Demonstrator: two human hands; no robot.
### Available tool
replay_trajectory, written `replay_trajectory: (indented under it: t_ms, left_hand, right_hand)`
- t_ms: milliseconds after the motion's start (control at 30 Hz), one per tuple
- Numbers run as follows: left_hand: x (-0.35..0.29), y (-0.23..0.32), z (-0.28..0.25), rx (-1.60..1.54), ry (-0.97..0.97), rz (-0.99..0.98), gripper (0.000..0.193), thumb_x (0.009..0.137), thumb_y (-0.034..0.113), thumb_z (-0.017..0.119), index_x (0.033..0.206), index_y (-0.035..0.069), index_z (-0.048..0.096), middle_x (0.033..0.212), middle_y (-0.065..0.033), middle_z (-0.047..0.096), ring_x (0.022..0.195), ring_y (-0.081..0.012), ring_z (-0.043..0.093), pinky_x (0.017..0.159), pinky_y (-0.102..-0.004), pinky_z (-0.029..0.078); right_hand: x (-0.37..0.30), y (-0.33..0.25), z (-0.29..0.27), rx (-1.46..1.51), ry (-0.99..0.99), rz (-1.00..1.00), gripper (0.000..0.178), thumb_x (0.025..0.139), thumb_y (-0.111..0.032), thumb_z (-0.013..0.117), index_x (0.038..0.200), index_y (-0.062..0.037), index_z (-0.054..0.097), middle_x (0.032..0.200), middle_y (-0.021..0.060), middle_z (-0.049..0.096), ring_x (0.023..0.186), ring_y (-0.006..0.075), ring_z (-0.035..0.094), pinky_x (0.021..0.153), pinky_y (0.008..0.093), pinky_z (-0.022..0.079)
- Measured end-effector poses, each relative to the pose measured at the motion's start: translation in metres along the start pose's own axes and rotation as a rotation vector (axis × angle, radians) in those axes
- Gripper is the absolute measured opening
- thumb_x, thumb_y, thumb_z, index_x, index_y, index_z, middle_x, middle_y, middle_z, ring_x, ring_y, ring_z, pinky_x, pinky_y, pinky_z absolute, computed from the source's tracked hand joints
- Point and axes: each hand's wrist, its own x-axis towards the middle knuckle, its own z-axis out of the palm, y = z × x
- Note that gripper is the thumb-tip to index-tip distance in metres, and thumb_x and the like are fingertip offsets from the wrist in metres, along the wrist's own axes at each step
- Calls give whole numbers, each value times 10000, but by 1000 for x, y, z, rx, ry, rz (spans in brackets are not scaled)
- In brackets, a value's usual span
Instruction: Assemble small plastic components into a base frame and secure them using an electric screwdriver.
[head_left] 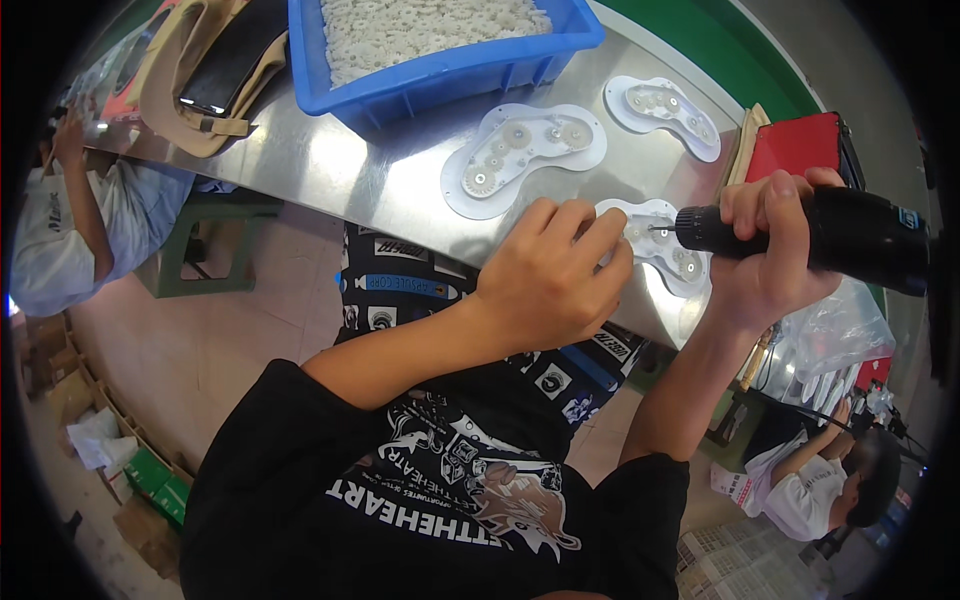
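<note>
My right hand (765,250) grips a black electric screwdriver (830,238), whose bit touches a white gear plate (660,245) at the near edge of the metal table (350,180). My left hand (550,275) rests on the left part of that plate, fingers curled down and pressing it. Small white gears sit on the plate. Two more white gear plates lie farther back, a large plate (522,150) and a smaller plate (662,112).
A blue bin (440,70) of small white parts stands at the back. A tan bag (190,80) with a dark phone lies at the left. A red box (800,145) sits right. Other people sit at the left (60,230) and lower right (820,480).
</note>
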Motion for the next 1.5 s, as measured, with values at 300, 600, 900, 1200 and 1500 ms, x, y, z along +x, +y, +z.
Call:
replay_trajectory:
  t_ms: [300, 600, 900, 1200, 1500]
  left_hand:
    - [1, -1, 3, -3, 23, 15, 335, 672, 190, 729, 942, 0, 674, 1092, -125, 614, 898, -273, 578, 725, -379, 432]
    - [4, 4, 2, 13, 1, -14, 288, 734, 142, 749, 995, 39, 689, 1174, -122, 620, 965, -304, 596, 780, -415, 459]
    - [6, 13, 5, 32, 10, 36, 247, 766, 145, 733, 986, 39, 701, 1163, -121, 630, 950, -306, 593, 776, -406, 457]
    - [4, 8, 5, 67, 25, 28, 225, 765, 141, 727, 965, 38, 709, 1169, -125, 636, 959, -309, 594, 781, -404, 464]
    - [6, 8, 5, 70, 7, 5, 261, 733, 134, 741, 972, 35, 704, 1150, -122, 642, 916, -306, 597, 753, -409, 481]
  right_hand:
    - [-3, 10, 2, 64, -90, -35, 320, 858, 113, 695, 1114, 30, 521, 695, 62, 585, 516, 109, 524, 493, 281, 465]
    - [11, -5, -9, -188, -264, -186, 292, 868, 113, 636, 1148, 84, 562, 644, 57, 562, 504, 132, 544, 519, 280, 458]
    - [63, -84, -88, -508, 171, -464, 279, 839, 93, 690, 1099, 123, 596, 662, 77, 589, 545, 155, 553, 607, 328, 504]
    - [65, -60, -111, -338, 219, -343, 202, 863, 95, 686, 1042, 78, 594, 727, 111, 601, 552, 158, 535, 576, 329, 480]
    - [14, -63, -63, -181, 194, -193, 276, 877, 83, 655, 1137, 78, 562, 653, 54, 489, 527, 131, 475, 558, 332, 438]
